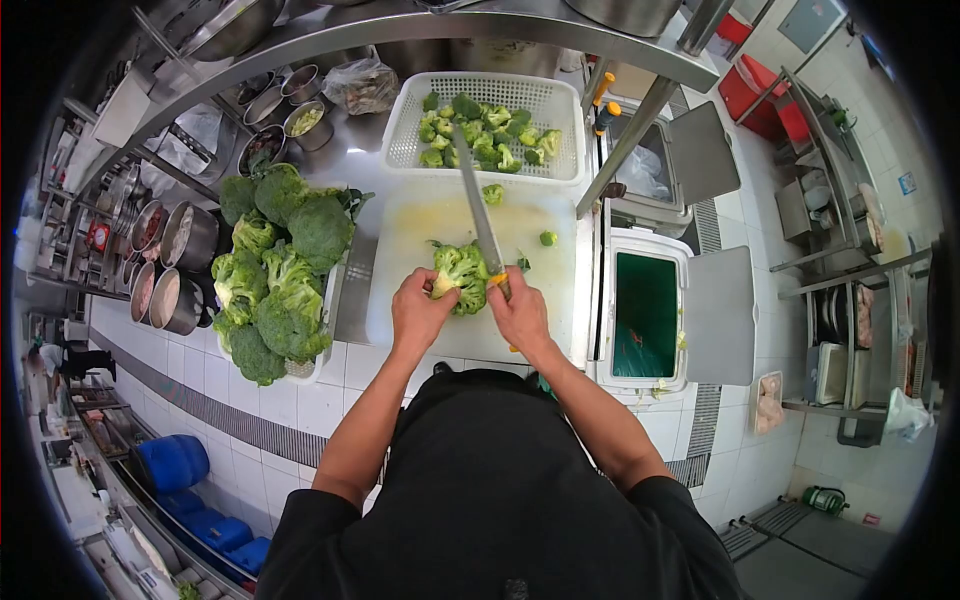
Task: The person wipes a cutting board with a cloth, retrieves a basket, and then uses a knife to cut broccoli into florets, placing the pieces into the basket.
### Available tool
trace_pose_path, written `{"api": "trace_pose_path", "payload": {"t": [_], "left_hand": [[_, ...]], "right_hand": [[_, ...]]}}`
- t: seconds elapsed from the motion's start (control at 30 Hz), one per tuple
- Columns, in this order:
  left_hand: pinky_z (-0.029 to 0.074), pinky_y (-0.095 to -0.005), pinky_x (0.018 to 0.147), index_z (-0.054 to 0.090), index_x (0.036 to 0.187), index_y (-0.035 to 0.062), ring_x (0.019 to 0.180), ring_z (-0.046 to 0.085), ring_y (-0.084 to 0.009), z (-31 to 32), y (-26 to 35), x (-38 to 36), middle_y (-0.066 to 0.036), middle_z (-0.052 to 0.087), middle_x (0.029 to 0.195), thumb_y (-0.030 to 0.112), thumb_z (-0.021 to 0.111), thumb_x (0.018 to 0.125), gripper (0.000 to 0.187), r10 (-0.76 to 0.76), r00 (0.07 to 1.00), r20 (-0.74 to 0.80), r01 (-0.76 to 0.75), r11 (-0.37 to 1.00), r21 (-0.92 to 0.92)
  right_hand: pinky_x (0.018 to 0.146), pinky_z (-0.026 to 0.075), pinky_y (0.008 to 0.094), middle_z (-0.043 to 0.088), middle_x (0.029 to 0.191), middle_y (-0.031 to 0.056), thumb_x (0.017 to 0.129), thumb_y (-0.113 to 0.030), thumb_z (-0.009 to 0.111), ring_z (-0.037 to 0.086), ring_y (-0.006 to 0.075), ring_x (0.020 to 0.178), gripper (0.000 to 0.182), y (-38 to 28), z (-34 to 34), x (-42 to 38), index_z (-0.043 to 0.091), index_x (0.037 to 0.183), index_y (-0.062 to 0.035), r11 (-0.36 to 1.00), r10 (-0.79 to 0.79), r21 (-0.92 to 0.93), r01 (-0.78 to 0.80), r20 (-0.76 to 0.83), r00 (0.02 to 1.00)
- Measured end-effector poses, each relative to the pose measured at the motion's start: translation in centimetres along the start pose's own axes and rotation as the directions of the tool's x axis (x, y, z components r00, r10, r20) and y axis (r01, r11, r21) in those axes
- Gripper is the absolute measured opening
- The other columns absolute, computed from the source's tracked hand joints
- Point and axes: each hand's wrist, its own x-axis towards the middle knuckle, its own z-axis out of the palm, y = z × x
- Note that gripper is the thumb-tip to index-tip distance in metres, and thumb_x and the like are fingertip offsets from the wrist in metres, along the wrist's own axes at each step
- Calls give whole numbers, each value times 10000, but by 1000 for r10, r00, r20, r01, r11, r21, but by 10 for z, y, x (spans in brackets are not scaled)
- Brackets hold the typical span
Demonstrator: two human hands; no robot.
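A broccoli head (461, 275) is over the white cutting board (400, 225), its pale stem toward my left hand (422, 308). The fingers of that hand are closed on its left side. My right hand (518, 308) grips the yellow handle of a long knife (474, 195), whose blade points away from me, up toward the white perforated basket (400, 150). The right fingertips are close to the broccoli's right side. Cut florets (487, 147) lie in the basket. On the board rest a floret (493, 194) and a smaller green piece (548, 238).
Whole broccoli heads (290, 250) are piled at the left. Metal pots (187, 240) stand beyond them. A metal shelf edge (430, 38) crosses above the counter. At the right is a white bin (648, 236) with a dark green interior. A person stands at the far left.
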Motion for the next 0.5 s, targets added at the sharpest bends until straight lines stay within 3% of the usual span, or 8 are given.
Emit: {"api": "trace_pose_path", "payload": {"t": [0.07, 0.17, 0.27, 0.5], "left_hand": [[546, -413, 775, 669, 1088, 6, 872, 678, -316, -2, -7, -1, -151, 658, 1007, 199, 815, 763, 405, 162, 986, -30, -159, 984, 76], [560, -393, 757, 673, 1132, 10, 871, 692, -306, -8, -15, 0, -145, 652, 1042, 169, 789, 784, 400, 244, 970, -19, -243, 969, 44], [568, -376, 750, 673, 1166, 13, 885, 698, -302, -18, -7, -4, -148, 648, 1064, 153, 768, 798, 405, 213, 976, 55, -214, 976, 22], [550, -423, 820, 674, 1160, 22, 952, 676, -345, -8, -10, 1, -161, 656, 1063, 186, 772, 793, 414, 268, 963, -5, -266, 958, 106]], "right_hand": [[598, 485, 547, 645, 681, 221, 960, -245, 605, 648, 463, 661, 249, 12, -2, 10, 553, 1094, -43, 1000, -8, -30, 7, -10, 1000], [602, 486, 543, 641, 680, 219, 960, -246, 603, 649, 461, 667, 252, 30, -7, 10, 553, 1096, -39, 996, 12, -85, -12, -5, 1000], [604, 485, 540, 639, 684, 219, 958, -246, 604, 651, 457, 675, 257, 25, -9, 2, 550, 1103, -40, 997, 33, -64, -31, 39, 999], [597, 489, 528, 643, 693, 211, 955, -233, 614, 652, 453, 672, 266, 1, 4, -13, 553, 1125, -37, 999, -12, 43, 10, 40, 999]]}}
